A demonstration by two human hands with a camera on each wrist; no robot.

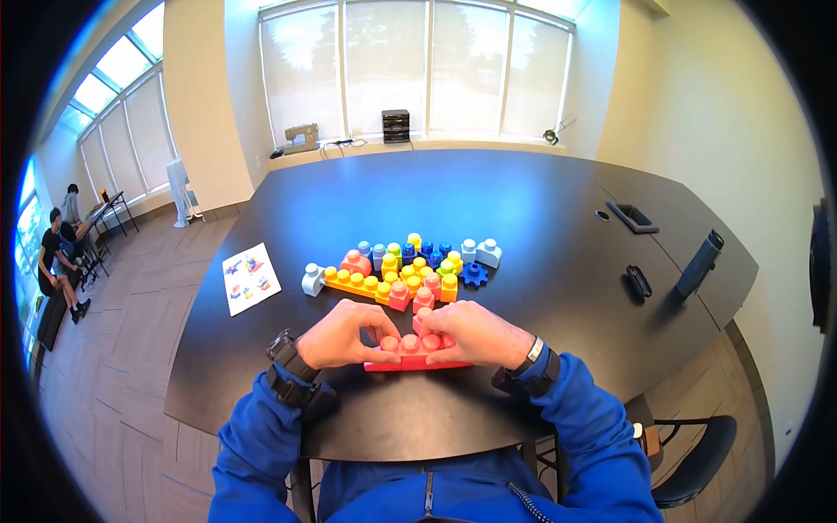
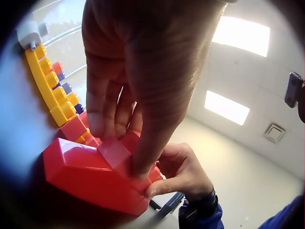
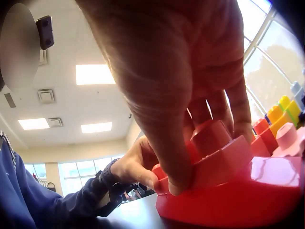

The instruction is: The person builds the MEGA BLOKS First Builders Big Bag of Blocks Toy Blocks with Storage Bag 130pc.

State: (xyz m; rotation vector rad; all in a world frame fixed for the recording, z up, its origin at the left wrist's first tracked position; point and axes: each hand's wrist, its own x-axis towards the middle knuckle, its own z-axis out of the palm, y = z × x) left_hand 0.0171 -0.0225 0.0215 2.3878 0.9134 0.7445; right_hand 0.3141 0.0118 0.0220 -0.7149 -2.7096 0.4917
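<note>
A long red block piece (image 1: 418,362) with round studs lies near the table's front edge. My left hand (image 1: 347,334) pinches its left part, thumb on the near side and fingers behind. My right hand (image 1: 478,335) grips the right part the same way. In the left wrist view the left thumb presses a small red block (image 2: 114,152) above a larger glossy red piece (image 2: 76,167). The right wrist view has the right thumb against a red block (image 3: 221,162). The undersides of the blocks are hidden.
Beyond the hands lie many loose blocks, among them a long yellow row (image 1: 353,282) and a blue gear (image 1: 474,275). A picture sheet (image 1: 251,278) is at the left; a dark bottle (image 1: 700,263) and black case (image 1: 638,283) stand right. Two people sit far left.
</note>
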